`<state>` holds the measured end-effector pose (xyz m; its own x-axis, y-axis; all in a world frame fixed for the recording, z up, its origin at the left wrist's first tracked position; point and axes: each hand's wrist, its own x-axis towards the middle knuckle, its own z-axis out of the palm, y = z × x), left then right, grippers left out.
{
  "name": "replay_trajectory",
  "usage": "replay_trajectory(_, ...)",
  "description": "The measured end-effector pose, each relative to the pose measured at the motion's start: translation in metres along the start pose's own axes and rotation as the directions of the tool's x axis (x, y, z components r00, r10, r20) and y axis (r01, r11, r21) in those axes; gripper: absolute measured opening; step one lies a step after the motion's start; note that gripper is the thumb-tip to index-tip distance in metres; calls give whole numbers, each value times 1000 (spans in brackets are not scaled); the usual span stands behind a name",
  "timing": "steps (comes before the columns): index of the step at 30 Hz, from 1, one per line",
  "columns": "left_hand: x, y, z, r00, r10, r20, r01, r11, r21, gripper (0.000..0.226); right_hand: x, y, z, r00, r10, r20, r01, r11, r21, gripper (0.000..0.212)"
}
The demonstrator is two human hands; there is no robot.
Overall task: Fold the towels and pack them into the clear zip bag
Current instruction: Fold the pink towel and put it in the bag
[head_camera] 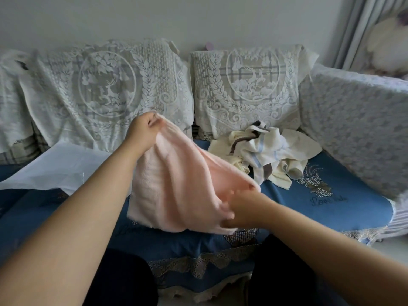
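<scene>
A pink towel (176,186) hangs in the air over the blue sofa seat (331,208), stretched between both hands. My left hand (141,129) pinches its upper far corner, raised high. My right hand (242,210) grips the lower near edge, fingers curled into the cloth. A heap of crumpled cream and white towels with blue and brown stripes (265,151) lies on the seat behind, to the right. The clear zip bag (55,166) lies flat on the seat at the left, partly behind my left forearm.
Two back cushions under white lace covers (106,93) stand along the wall. A padded armrest with a lace cover (357,129) closes the right side. Grey curtains (353,29) hang at the far right. My dark-clad knees sit at the sofa's front edge.
</scene>
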<state>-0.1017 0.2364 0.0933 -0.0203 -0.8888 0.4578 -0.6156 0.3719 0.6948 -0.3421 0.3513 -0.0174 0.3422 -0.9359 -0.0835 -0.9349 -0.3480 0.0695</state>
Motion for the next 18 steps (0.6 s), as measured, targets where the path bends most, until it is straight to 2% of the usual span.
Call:
replay_trajectory(1, -1, -7, 1, 998, -55, -29, 56, 998, 38, 30, -2, 6, -14, 998, 40, -38, -33, 987, 159, 80)
replay_trajectory(2, -1, -15, 1, 992, -113, -57, 117, 991, 70, 28, -5, 14, -29, 995, 82, -54, -58, 935, 350, 74)
replay_trajectory(3, -1, -23, 2, 980, -176, -89, 183, 980, 74, 27, -8, 23, -40, 990, 101, -98, -40, 869, 493, 57)
replay_trajectory(4, -2, -30, 1, 963, -240, -123, 248, 967, 55, 26, -11, 35, -51, 979, 115, -170, -6, 843, 538, 39)
replay_trajectory(5, -2, -38, 0, 942, -299, -154, 305, 952, 17, 27, -14, 45, -61, 962, 129, -240, 17, 852, 524, 33)
replay_trajectory(7, -3, -49, -1, 913, -360, -193, 359, 932, -42, 32, -20, 58, -74, 942, 99, -322, 51, 903, 427, 36)
replay_trajectory(9, -3, -54, -4, 902, -374, -218, 362, 928, -92, 30, -28, 60, -85, 939, 41, -341, 55, 962, 269, 33)
replay_trajectory(10, -2, -55, -7, 897, -387, -216, 352, 918, -180, 28, -32, 60, -88, 947, 18, -321, 48, 980, 194, 32)
replay_trajectory(11, -1, -57, -10, 890, -414, -190, 332, 875, -352, 25, -34, 60, -91, 955, 4, -297, 45, 986, 160, 32)
replay_trajectory(12, 0, -55, -15, 886, -447, -123, 305, 762, -572, 22, -37, 58, -95, 961, -7, -276, 52, 987, 154, 32)
replay_trajectory(13, 2, -55, -20, 892, -450, -33, 277, 604, -747, 19, -41, 56, -99, 967, -23, -253, 79, 973, 215, 35)
replay_trajectory(14, 3, -57, -27, 909, -414, 48, 253, 456, -854, 18, -46, 54, -108, 974, -31, -226, 120, 912, 392, 38)
replay_trajectory(15, 6, -61, -32, 921, -374, 106, 253, 368, -895, 19, -52, 52, -120, 980, -34, -198, 153, 764, 627, 39)
replay_trajectory(16, 10, -63, -38, 930, -334, 151, 269, 341, -901, 22, -57, 53, -134, 978, -29, -206, 184, 577, 796, 37)
replay_trajectory(17, 13, -65, -40, 935, -308, 174, 284, 360, -889, 24, -57, 57, -146, 970, -5, -244, 219, 463, 859, 35)
replay_trajectory(18, 16, -69, -41, 931, -321, 173, 302, 412, -860, 24, -52, 64, -155, 961, 38, -273, 221, 483, 847, 31)
